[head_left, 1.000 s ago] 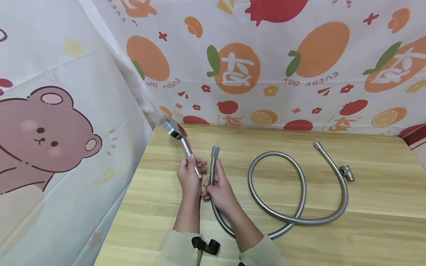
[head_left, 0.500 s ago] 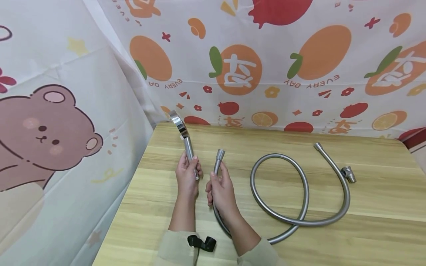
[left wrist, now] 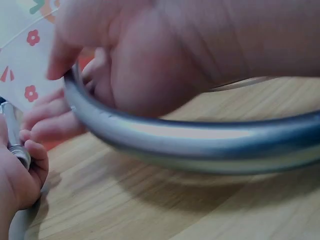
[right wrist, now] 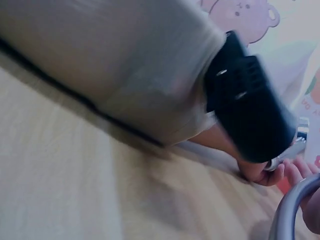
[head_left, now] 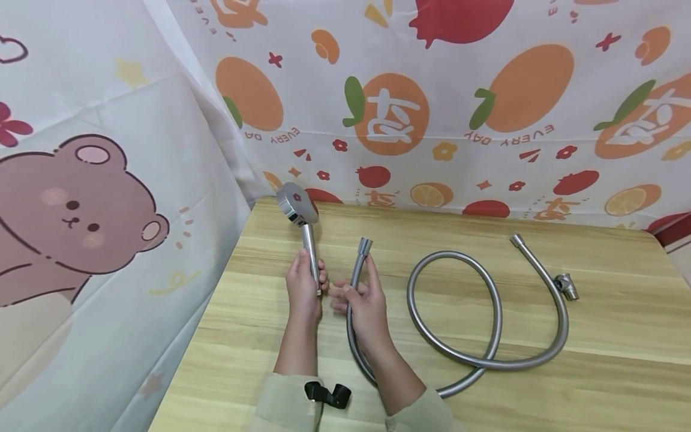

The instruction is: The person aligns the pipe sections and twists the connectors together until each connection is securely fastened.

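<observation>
My left hand [head_left: 304, 285] grips the handle of a chrome shower head [head_left: 298, 205], which points up and away with its round head near the table's back edge. In my right hand [head_left: 369, 315] a grey metal shower hose [head_left: 412, 294] is held near one end, thumb over it and several fingers spread toward the left hand. The hose's end fitting [head_left: 364, 246] stands just above the fingers, apart from the handle's lower end. In the left wrist view the hose [left wrist: 200, 142] curves across in front of the right hand [left wrist: 150, 60].
The hose loops over the right side of the wooden table [head_left: 621, 336], its other end fitting [head_left: 517, 240] lying free. A small chrome valve [head_left: 566, 287] lies beside it. A fruit-print cloth [head_left: 464, 162] hangs behind, a bear-print cloth [head_left: 210, 240] on the left.
The shower head has turned to show its round back more. My right hand has shifted slightly right with the hose end, and its fingers have spread toward the left hand.
</observation>
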The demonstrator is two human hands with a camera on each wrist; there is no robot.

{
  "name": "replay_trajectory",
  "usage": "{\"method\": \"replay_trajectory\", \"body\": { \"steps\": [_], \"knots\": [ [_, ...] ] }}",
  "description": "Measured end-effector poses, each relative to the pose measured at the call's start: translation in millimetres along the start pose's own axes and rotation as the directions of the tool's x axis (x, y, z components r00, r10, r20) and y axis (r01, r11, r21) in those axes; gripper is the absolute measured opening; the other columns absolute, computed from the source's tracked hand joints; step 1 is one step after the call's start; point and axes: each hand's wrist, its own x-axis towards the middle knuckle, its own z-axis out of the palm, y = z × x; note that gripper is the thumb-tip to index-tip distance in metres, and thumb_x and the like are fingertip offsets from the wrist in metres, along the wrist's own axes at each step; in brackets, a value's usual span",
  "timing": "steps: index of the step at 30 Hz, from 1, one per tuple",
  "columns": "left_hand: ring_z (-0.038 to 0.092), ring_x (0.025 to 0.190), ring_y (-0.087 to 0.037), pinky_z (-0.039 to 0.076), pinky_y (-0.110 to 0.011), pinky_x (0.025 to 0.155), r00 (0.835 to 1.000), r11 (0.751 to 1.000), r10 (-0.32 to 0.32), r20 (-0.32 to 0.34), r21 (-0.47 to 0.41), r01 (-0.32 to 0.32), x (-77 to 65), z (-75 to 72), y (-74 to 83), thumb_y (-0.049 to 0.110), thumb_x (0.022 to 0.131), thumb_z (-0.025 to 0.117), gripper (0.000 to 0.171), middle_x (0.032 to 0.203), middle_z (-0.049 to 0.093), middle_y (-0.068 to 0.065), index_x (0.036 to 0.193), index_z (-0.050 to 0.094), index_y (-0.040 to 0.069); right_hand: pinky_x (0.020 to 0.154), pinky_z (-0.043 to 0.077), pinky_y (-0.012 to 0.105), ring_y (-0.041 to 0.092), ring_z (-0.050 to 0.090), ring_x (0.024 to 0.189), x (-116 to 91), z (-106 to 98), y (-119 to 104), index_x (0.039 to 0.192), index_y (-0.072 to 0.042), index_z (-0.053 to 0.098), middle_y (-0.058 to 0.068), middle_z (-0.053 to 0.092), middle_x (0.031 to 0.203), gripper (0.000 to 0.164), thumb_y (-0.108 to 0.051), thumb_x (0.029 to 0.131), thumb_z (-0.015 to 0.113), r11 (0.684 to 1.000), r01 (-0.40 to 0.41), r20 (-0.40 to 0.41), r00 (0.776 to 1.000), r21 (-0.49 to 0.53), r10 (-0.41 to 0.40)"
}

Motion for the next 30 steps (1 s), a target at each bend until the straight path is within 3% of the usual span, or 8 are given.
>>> {"method": "replay_trajectory", "body": {
  "steps": [5,8,11,17,21,23,26,30],
  "knots": [
    [0.059,0.064,-0.007,0.047,-0.018,0.053,1.0,0.999,-0.001,0.027,-0.042,0.002,1.1,-1.3,0.5,0.025,0.103,0.052,0.038,0.082,0.06,-0.001,0.133,0.052,0.003,0.086,0.058,0.033,0.034,0.067,0.104,-0.1,-1.6,-7.5,0.156,-0.029,0.019,0.029,0.06,0.118,0.083,0.011,0.09,0.05,0.998,0.049,-0.064,0.997,0.046,-0.046],
    [0.063,0.07,-0.008,0.05,-0.019,0.057,0.999,0.997,0.01,0.041,-0.076,-0.007,1.3,-0.7,1.9,0.012,0.1,0.056,0.04,0.088,0.062,-0.002,0.138,0.049,0.003,0.07,0.057,0.027,0.029,0.066,0.088,-0.5,-1.7,-10.0,0.155,-0.027,0.021,0.028,0.059,0.116,0.082,0.012,0.088,0.048,0.998,0.038,-0.083,0.996,0.054,-0.034],
    [0.062,0.071,-0.008,0.05,-0.02,0.057,0.999,0.995,0.017,0.049,-0.104,-0.012,1.7,-0.7,2.8,0.003,0.098,0.057,0.041,0.089,0.06,0.0,0.137,0.047,0.002,0.054,0.048,0.021,0.017,0.056,0.068,-0.7,-1.5,-9.2,0.153,-0.028,0.024,0.021,0.061,0.107,0.081,0.011,0.086,0.048,0.999,0.005,-0.078,0.997,0.049,-0.001],
    [0.059,0.069,-0.008,0.05,-0.02,0.056,0.999,0.995,0.009,0.037,-0.103,-0.005,2.1,-2.2,1.6,-0.002,0.093,0.06,0.044,0.089,0.059,0.001,0.134,0.047,0.007,0.044,0.042,0.02,0.009,0.047,0.049,-2.9,0.0,-3.0,0.153,-0.039,0.026,0.007,0.065,0.085,0.057,-0.022,0.104,0.048,0.994,-0.047,0.024,0.998,-0.099,0.05],
    [0.059,0.07,-0.009,0.051,-0.021,0.058,0.999,0.996,-0.001,0.033,-0.091,0.004,2.0,-1.1,0.7,-0.005,0.092,0.06,0.047,0.091,0.059,0.001,0.134,0.047,0.009,0.041,0.045,0.023,0.01,0.049,0.044,-6.2,1.5,-2.6,0.149,-0.045,0.03,0.008,0.067,0.081,0.049,-0.036,0.104,0.047,0.988,-0.033,0.045,0.998,-0.152,0.04],
    [0.06,0.07,-0.009,0.051,-0.021,0.058,0.999,0.996,-0.006,0.036,-0.092,0.009,2.0,-0.2,0.6,-0.006,0.091,0.06,0.049,0.091,0.06,0.001,0.135,0.047,0.009,0.045,0.052,0.027,0.014,0.058,0.048,-6.6,2.2,-3.7,0.149,-0.041,0.033,0.011,0.067,0.083,0.049,-0.032,0.104,0.049,0.99,-0.029,0.041,0.999,-0.137,0.035],
    [0.06,0.071,-0.009,0.051,-0.021,0.059,0.999,0.996,-0.014,0.045,-0.092,0.018,2.1,0.8,0.5,-0.007,0.09,0.061,0.052,0.094,0.059,-0.001,0.137,0.046,0.009,0.064,0.061,0.036,0.023,0.071,0.069,-5.6,2.8,-6.6,0.148,-0.027,0.04,0.019,0.066,0.093,0.049,-0.018,0.102,0.053,0.992,-0.008,0.031,0.999,-0.122,0.012],
    [0.06,0.071,-0.01,0.052,-0.021,0.058,0.998,0.995,-0.026,0.055,-0.097,0.031,1.3,2.1,0.2,-0.006,0.09,0.061,0.054,0.098,0.058,-0.004,0.139,0.043,0.006,0.078,0.06,0.036,0.031,0.069,0.095,-2.8,1.0,-10.7,0.142,-0.01,0.048,0.026,0.061,0.111,0.046,-0.003,0.098,0.056,0.987,0.033,0.01,0.999,-0.157,-0.032]
  ]
}}
